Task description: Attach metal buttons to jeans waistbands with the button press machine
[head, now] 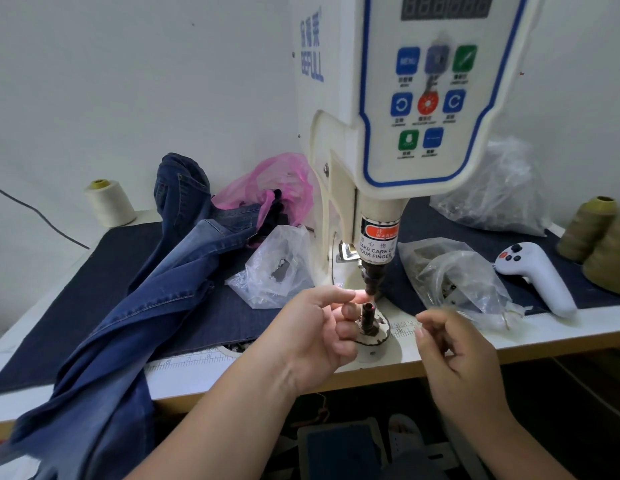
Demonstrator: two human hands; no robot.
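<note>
Table (pixel 440 355): jeans (pixel 135 306) left, bags (pixel 457 275) flanking press (pixel 370 271).

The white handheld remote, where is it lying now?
The white handheld remote lies on the right side of the table, on the dark denim mat, between a clear plastic bag and olive thread cones.

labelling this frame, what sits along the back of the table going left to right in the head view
Cream thread cone → dark blue folded jeans → pink plastic bag → white button press machine → clear crumpled plastic bag → olive thread cones
</note>
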